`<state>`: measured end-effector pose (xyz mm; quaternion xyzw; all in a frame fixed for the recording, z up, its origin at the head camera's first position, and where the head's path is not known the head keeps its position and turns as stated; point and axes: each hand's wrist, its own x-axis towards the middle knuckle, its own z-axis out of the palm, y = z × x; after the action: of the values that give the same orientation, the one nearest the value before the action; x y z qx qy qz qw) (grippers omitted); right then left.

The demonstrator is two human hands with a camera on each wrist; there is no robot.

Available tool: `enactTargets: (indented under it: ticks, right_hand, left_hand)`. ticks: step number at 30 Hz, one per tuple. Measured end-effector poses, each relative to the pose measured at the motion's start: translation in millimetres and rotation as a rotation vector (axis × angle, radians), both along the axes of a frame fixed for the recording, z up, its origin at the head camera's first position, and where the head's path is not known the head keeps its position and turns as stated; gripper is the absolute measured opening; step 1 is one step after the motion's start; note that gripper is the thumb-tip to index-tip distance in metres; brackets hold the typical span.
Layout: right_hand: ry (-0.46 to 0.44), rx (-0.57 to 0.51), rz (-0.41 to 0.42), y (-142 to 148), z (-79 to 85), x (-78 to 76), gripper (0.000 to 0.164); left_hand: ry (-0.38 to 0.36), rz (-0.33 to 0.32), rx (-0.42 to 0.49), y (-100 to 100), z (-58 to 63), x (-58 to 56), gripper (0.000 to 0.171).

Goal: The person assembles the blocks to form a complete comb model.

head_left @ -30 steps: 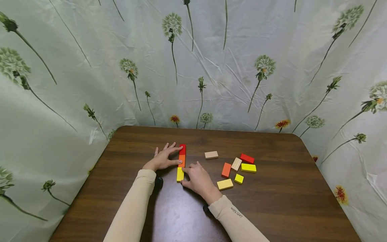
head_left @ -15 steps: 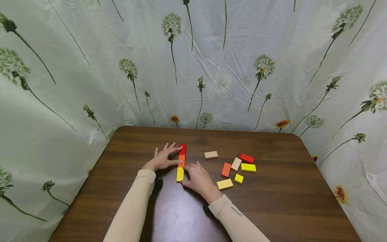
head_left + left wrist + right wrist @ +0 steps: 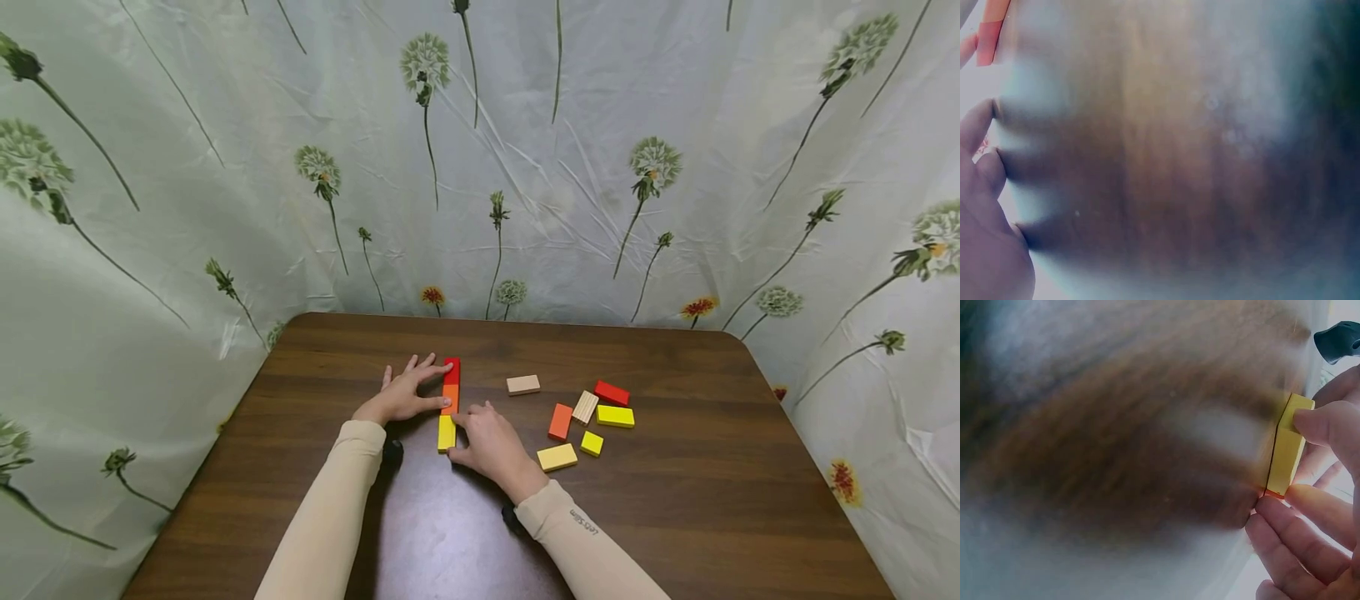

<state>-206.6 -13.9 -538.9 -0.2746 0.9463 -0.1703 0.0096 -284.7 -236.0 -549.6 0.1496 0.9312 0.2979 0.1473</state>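
Long cream sleeves (image 3: 318,517) are worn on both arms, finished with slightly gathered cuffs (image 3: 362,437). Small dark lettering (image 3: 584,522) is printed on the right sleeve (image 3: 576,546), toward the table's (image 3: 712,467) right edge. At each wrist, a rounded black device (image 3: 393,452) is worn, partly hidden by the sleeve.

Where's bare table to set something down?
Bare table: right of the loose blocks to the edge; front patch between the sleeves. Crowded: among those blocks; around the red-orange-yellow row, left hand touching it, right hand pinching its yellow block.
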Motion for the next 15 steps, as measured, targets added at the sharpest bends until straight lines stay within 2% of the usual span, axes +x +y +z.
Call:
enactTargets:
  ticks: [15]
  right_hand:
    - [0.0, -0.011, 0.012, 2.2, 2.3, -0.3, 0.05]
  left_hand:
    - [0.0, -0.002, -0.012, 2.1, 1.9, -1.2, 0.074]
